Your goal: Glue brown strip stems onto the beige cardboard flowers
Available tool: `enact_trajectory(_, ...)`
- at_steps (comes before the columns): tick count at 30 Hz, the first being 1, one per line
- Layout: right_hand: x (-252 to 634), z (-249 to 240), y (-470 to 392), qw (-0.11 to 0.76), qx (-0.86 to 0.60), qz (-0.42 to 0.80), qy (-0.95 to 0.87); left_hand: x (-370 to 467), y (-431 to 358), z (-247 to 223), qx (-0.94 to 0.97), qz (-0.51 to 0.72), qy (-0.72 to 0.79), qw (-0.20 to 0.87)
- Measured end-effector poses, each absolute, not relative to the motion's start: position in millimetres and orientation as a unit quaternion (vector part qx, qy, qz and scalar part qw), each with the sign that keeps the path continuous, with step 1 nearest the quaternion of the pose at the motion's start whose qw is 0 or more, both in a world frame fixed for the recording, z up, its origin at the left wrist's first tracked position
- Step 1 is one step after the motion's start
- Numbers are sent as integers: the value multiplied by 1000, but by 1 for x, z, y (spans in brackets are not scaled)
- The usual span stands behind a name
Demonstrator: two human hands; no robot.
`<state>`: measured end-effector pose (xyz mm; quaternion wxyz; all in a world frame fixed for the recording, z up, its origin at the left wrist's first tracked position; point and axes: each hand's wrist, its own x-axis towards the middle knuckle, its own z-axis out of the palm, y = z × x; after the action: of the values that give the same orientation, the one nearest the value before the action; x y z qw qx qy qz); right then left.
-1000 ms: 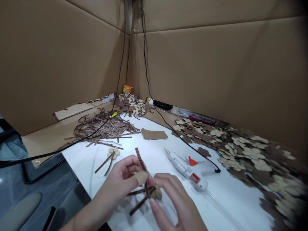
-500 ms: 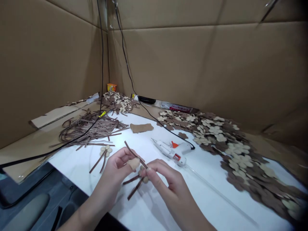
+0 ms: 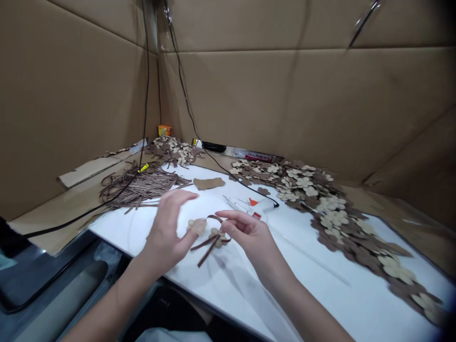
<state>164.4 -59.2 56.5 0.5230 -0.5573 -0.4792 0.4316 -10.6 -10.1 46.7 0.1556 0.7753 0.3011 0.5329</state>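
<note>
My left hand [image 3: 167,228] is raised over the white board, thumb and fingers spread apart. At its thumb tip is a beige patch [image 3: 199,226]; whether it is a covering or a loose piece I cannot tell. My right hand [image 3: 247,230] pinches a thin brown strip [image 3: 213,216], which bends in a loop. Just below, a small beige flower [image 3: 214,232] with two brown strip tails [image 3: 207,251] lies partly hidden by the right fingers. Behind the right hand is a white glue gun [image 3: 237,203] with an orange trigger, its clear glue stick [image 3: 313,259] trailing right.
Brown strips [image 3: 142,187] lie heaped at the left. Brown and beige flower cutouts [image 3: 331,211] spread along the right, with another pile [image 3: 174,149] in the far corner. A black cable [image 3: 228,173] crosses the board [image 3: 302,304]. Cardboard walls [image 3: 249,95] enclose the back and left.
My left hand has let go of the brown strip and opened, moving up and left. The strip, straight before, now curls in my right hand. The view has shifted slightly.
</note>
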Motion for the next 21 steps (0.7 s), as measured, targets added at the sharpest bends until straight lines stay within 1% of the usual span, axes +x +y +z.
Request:
enact_trajectory(2,165,57,-59,541,-544,447,-460,-6,-9,52,839,447,266,163)
enact_trajectory(3,165,57,-58,550,-537,452,-452,-2,-8,54,848,427,258,179)
enact_trajectory(9,168,53,-51,578,-495,486,-429,14,-2,51,813,406,299,290)
enact_trajectory(15,177,54,-40,538,-506,454,-499,23,8,50,785,385,298,383)
enact_trajectory(21,187,50,-37,498,-535,402,-552,25,10,45,772,365,319,411)
